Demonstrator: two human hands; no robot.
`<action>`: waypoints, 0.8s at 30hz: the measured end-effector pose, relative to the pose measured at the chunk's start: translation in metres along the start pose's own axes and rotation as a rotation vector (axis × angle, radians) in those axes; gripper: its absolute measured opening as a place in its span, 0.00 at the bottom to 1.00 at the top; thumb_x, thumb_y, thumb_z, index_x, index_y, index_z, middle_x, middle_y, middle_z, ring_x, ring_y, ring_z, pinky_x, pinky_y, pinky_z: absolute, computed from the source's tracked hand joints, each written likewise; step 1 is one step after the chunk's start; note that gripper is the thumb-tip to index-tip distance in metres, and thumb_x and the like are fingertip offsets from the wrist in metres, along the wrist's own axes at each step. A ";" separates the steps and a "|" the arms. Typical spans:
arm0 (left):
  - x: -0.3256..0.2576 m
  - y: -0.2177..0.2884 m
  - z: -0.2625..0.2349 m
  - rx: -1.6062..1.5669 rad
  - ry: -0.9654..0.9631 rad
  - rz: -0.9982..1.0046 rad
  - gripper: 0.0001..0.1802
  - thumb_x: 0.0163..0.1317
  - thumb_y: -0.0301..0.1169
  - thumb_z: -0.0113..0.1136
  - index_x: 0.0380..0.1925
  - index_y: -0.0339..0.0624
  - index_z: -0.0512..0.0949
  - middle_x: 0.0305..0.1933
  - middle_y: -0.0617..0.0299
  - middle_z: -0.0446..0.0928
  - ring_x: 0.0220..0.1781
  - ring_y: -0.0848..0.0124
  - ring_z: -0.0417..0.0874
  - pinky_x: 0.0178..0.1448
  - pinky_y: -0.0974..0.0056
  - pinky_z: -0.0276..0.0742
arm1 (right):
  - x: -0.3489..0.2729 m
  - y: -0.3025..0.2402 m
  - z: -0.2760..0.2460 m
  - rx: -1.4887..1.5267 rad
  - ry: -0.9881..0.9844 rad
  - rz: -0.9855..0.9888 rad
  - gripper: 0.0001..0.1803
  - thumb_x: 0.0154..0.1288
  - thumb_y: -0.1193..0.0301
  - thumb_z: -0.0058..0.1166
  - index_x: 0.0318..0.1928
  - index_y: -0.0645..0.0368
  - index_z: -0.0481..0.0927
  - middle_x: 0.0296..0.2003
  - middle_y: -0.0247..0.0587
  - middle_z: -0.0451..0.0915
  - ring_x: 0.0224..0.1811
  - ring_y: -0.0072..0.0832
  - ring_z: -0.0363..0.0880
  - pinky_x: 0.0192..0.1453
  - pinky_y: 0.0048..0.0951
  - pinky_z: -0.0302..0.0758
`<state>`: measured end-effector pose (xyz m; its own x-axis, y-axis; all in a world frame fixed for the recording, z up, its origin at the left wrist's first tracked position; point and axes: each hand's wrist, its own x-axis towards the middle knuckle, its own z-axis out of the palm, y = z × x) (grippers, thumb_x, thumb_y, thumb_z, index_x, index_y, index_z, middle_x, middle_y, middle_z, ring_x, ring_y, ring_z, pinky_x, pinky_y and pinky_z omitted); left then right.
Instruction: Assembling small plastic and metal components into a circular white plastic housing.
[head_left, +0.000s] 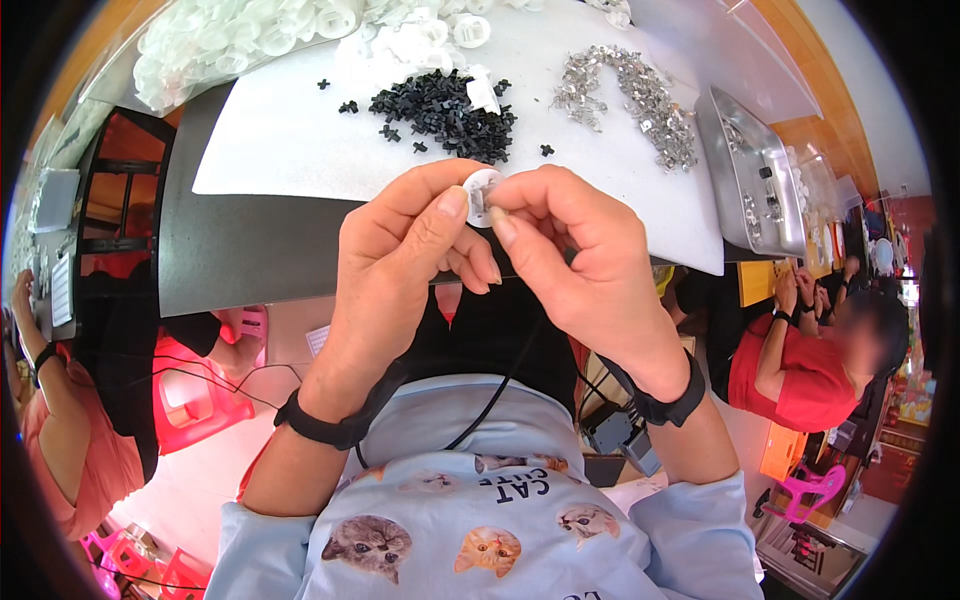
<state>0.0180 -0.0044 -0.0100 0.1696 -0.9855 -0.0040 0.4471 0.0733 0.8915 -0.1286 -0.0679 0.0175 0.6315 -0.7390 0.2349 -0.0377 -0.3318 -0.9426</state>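
Note:
Between the thumb and forefinger of my left hand (395, 235) stands a small round white plastic piece (483, 215), its face turned toward my right hand. A greyish metal part (478, 190) shows in its middle. My right hand (580, 250) is closed in a pinch, thumb and forefinger against the right side of the round piece. Whatever lies between those fingertips is too small and hidden to make out. Just beyond my hands is a heap of small black cross-shaped parts (445, 115), with several strays around it.
A white sheet (290, 150) covers much of the dark table (205, 230). White plastic pieces (250, 40) are piled at the back left, small metal parts (650, 100) at the back right. A metal tray (750, 180) stands right. Co-workers sit on both sides, one in a red shirt (800, 375).

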 end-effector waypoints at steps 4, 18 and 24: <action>0.001 -0.001 0.001 -0.013 0.023 0.013 0.16 0.70 0.31 0.49 0.50 0.30 0.73 0.31 0.58 0.78 0.26 0.74 0.79 0.30 0.72 0.76 | 0.002 0.001 0.003 -0.066 0.003 -0.018 0.02 0.65 0.81 0.46 0.37 0.66 0.72 0.25 0.38 0.77 0.17 0.19 0.75 0.18 0.22 0.71; -0.002 -0.002 0.004 0.085 0.061 0.030 0.15 0.68 0.29 0.52 0.49 0.30 0.76 0.28 0.59 0.79 0.25 0.77 0.78 0.25 0.75 0.72 | 0.002 -0.006 0.008 -0.012 0.051 0.154 0.03 0.67 0.79 0.48 0.34 0.65 0.72 0.22 0.32 0.76 0.20 0.13 0.70 0.21 0.16 0.66; -0.002 -0.004 0.005 0.100 0.087 0.092 0.13 0.67 0.28 0.54 0.47 0.33 0.79 0.26 0.61 0.78 0.24 0.78 0.78 0.20 0.76 0.70 | 0.003 -0.010 0.007 0.007 0.043 0.230 0.02 0.67 0.80 0.50 0.36 0.66 0.74 0.26 0.29 0.76 0.27 0.08 0.69 0.27 0.12 0.66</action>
<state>0.0117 -0.0039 -0.0111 0.2830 -0.9581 0.0448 0.3371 0.1431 0.9305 -0.1209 -0.0625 0.0261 0.5731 -0.8192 0.0233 -0.1713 -0.1475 -0.9741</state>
